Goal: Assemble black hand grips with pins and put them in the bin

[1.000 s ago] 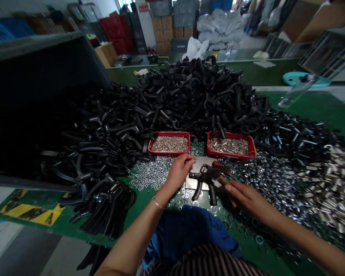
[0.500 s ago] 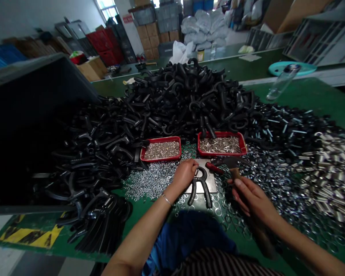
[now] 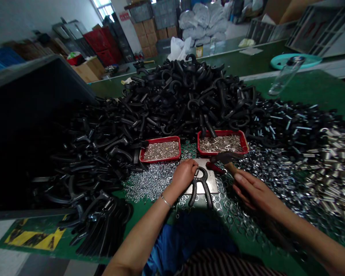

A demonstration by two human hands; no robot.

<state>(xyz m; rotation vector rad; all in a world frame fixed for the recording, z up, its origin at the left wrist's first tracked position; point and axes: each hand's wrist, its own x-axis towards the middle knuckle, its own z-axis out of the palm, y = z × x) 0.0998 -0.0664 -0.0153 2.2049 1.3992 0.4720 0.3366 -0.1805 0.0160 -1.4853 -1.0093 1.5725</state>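
Note:
On a flat metal plate (image 3: 213, 187) lies a black spring clamp (image 3: 207, 191), its two handles pointing toward me. My left hand (image 3: 185, 175) is closed at the clamp's left side, fingertips pinched by its small coil spring; whatever tiny part they may hold is hidden. A hammer (image 3: 230, 168) is in my right hand (image 3: 251, 188), fingers wrapped round its wooden handle. The hammer's dark head hovers over the plate's right side, close to a red-handled tool (image 3: 215, 167).
Two red trays (image 3: 180, 154) (image 3: 246, 152) hold small metal pins. Behind them rises a heap of black clamp parts (image 3: 184, 96). Loose rings (image 3: 149, 180) and metal sleeves (image 3: 330, 172) cover the green table. A large dark bin (image 3: 46, 69) stands left; a glass bottle (image 3: 286, 76) stands right.
The hammer's head has moved left, nearer the clamp, and my right hand has turned slightly with it. My left hand and the clamp have stayed in place.

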